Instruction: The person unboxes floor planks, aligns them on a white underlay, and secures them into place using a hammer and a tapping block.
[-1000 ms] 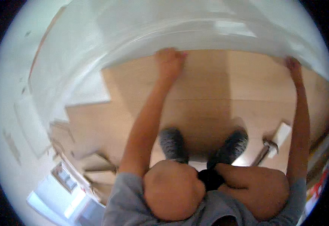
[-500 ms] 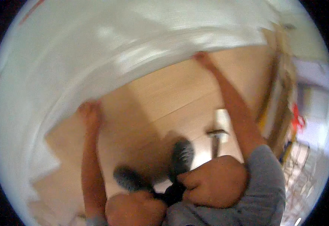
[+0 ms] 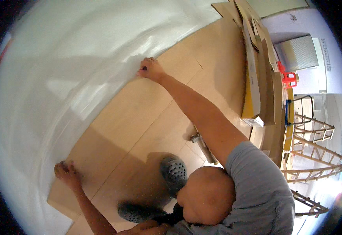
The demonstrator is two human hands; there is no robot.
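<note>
I squat on a light wood-look floor of planks. Along its far left edge lies a long floor plank, bordering a white sheet spread over the ground. My right hand is on that edge farther away, its fingers curled over the border. Nearer me, my left hand has its bent fingers at the same edge, close to the plank's near end. Beneath my right forearm a hammer rests on the floor, partly hidden by the arm and knee.
Flattened cardboard and long boxes are stacked to the right. Past them are a red plastic object, a hand truck and wooden ladders. My dark perforated clogs stand on the planks.
My view has swung, so the plank edge slants more steeply. Both hands stay at that edge, appearing farther left in the picture. Cardboard and ladders show more fully.
</note>
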